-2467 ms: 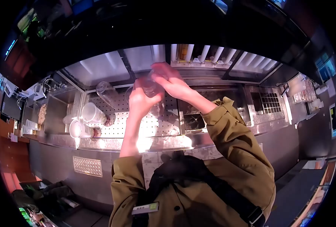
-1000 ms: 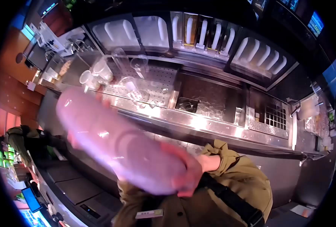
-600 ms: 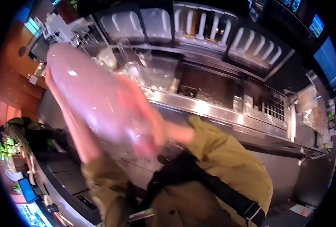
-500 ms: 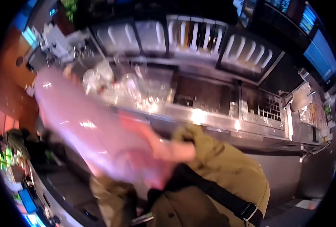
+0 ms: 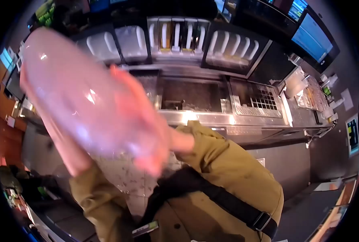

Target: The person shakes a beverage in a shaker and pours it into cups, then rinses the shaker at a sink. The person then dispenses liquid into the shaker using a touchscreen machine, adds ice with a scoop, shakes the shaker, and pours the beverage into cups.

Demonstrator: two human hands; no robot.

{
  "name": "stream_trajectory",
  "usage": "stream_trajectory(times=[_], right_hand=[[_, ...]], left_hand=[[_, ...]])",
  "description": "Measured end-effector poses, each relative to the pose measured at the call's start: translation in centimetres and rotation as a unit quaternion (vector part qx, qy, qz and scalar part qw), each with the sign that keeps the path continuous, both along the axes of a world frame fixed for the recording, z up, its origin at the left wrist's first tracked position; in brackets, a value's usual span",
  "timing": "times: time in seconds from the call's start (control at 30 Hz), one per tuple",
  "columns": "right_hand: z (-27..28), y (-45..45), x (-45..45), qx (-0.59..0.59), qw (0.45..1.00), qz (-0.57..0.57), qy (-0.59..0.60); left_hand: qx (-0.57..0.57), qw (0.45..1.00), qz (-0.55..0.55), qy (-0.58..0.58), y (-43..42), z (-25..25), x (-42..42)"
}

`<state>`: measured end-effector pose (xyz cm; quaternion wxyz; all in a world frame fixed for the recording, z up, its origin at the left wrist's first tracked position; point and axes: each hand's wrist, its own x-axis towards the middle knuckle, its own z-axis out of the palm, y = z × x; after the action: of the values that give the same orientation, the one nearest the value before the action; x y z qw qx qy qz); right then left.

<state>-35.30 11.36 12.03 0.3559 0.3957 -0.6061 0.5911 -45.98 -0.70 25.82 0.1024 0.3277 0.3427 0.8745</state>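
Observation:
A long, smooth, shiny pinkish container (image 5: 74, 84), shaped like a drink shaker and blurred by motion, tilts across the left of the head view. Its rounded far end points up and left. Around its lower near end on the right side, my right hand (image 5: 143, 115) is closed, with the fingers smeared. My left hand (image 5: 54, 135) supports it along the left and underneath; most of those fingers are hidden behind the container. Olive sleeves cover both forearms.
Beyond my hands runs a steel counter with a sunken basin (image 5: 191, 94) and a drip grate (image 5: 258, 99). Lidded bins with white handles (image 5: 177, 36) line the back. A screen (image 5: 312, 36) stands at upper right, and a tray (image 5: 312, 96) sits on the right counter.
Both hands have raised the pinkish container up and to the left. My view has shifted, so the counter appears farther left and higher, and floor tiles show below the container.

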Motion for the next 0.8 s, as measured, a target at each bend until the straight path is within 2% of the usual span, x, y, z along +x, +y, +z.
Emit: stream_trajectory(times=[0.1,0.17,0.2,0.23,0.27,0.37,0.43,0.53,0.67,0.7,0.77,0.8], right_hand=[[-0.7,-0.4,3.0,0.017,0.999,0.0,0.032],[-0.7,0.4,2.0,0.014,1.0,-0.001,-0.008],[-1.0,0.7,1.4,0.004,0.999,-0.002,-0.042],[-1.4,0.8,1.4,0.001,0.998,-0.001,-0.06],[-2.2,0.6,2.2,0.002,0.997,0.004,-0.074],[-1.8,0.4,4.4,0.01,1.0,-0.008,0.022],[-1.6,0.8,4.7,0.016,0.999,-0.012,0.025],[-2.4,1.7,4.1,0.006,0.998,-0.014,-0.054],[-1.9,1.2,5.0,0.013,0.998,-0.041,0.035],[-2.1,1.7,4.4,0.008,0.999,-0.053,0.01],[-3.4,2.7,4.2,-0.011,0.99,-0.042,-0.135],[-3.7,2.3,5.0,-0.016,0.989,-0.034,-0.144]], left_hand=[[0.023,0.997,-0.068,0.043,0.4,1.1,-2.1],[0.014,0.976,-0.209,0.067,0.4,0.6,-4.7],[0.002,0.998,-0.046,-0.031,2.5,1.8,-1.1],[-0.01,0.985,0.121,-0.124,4.0,2.7,1.9],[-0.084,0.976,0.143,-0.139,4.4,3.4,3.9],[-0.008,1.0,-0.004,-0.001,3.5,2.1,1.2],[0.001,1.0,-0.021,0.011,3.5,1.4,0.8],[-0.022,1.0,0.001,-0.008,4.3,1.5,1.8],[-0.003,0.998,-0.041,0.044,3.9,1.3,1.4],[-0.001,0.998,-0.042,0.041,3.9,1.1,1.5],[-0.022,0.999,-0.017,0.02,4.5,1.2,2.5],[-0.034,0.999,-0.014,0.024,4.3,0.9,3.3]])
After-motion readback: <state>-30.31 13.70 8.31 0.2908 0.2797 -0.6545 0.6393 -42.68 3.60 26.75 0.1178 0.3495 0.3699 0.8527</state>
